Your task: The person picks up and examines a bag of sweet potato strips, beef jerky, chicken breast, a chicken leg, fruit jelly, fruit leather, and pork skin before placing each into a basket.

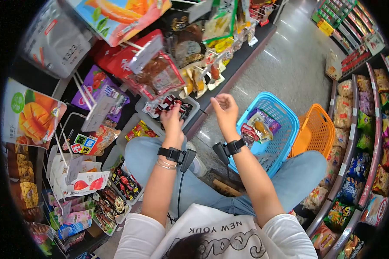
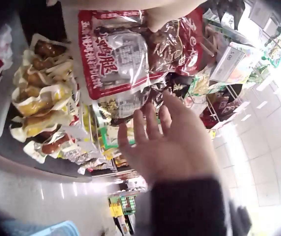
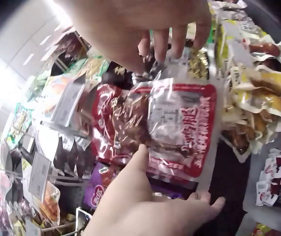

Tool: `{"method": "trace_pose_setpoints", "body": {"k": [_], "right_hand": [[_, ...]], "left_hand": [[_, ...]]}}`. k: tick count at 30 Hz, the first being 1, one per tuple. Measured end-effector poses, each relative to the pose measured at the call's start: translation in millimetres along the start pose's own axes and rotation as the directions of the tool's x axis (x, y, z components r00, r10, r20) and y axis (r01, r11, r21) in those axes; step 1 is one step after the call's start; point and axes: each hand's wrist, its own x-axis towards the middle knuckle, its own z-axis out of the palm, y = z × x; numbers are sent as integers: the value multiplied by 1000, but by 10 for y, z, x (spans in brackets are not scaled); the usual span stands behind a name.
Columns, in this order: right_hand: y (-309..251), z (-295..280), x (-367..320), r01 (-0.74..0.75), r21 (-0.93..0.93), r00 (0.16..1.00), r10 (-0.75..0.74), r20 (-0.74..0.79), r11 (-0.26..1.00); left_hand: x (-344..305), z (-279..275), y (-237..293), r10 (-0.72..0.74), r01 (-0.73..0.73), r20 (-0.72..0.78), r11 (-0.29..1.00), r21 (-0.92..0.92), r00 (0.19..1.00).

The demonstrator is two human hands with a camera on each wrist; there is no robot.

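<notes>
In the head view my left hand (image 1: 173, 121) reaches over a grey bin of small dark-red packets (image 1: 163, 105), below a hanging red-edged bag of braised meat (image 1: 153, 75). In the right wrist view the left thumb overlaps the lower edge of that bag (image 3: 153, 125), with the other fingers spread to one side. My right hand (image 1: 226, 113) hovers in the air to the right of the bin, fingers loosely bent and nothing held. The left wrist view shows this right hand (image 2: 167, 142) in front of the hanging bags, with its fingers apart.
A blue basket (image 1: 293, 125) with several snack packs stands on the floor at right, beside an orange basket (image 1: 323, 125). Hooks and price tags (image 1: 148, 54) stick out from the left shelf. Snack shelves (image 1: 352, 129) line the right side. Crossed legs (image 1: 285, 170) fill the near floor.
</notes>
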Motion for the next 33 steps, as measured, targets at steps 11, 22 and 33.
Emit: {"method": "trace_pose_setpoints", "body": {"k": [11, 22, 33], "right_hand": [[1604, -2216, -952, -698, 63, 659, 674, -333, 713], [2722, -2550, -1365, -863, 265, 329, 876, -353, 431], [3473, -2815, -1052, -903, -111, 424, 818, -389, 415]], "left_hand": [[-418, 899, -1866, -520, 55, 513, 737, 673, 684], [-259, 1198, -2874, -571, 29, 298, 493, 870, 765], [-67, 966, -2924, -598, 266, 13, 376, 888, 802]]}}
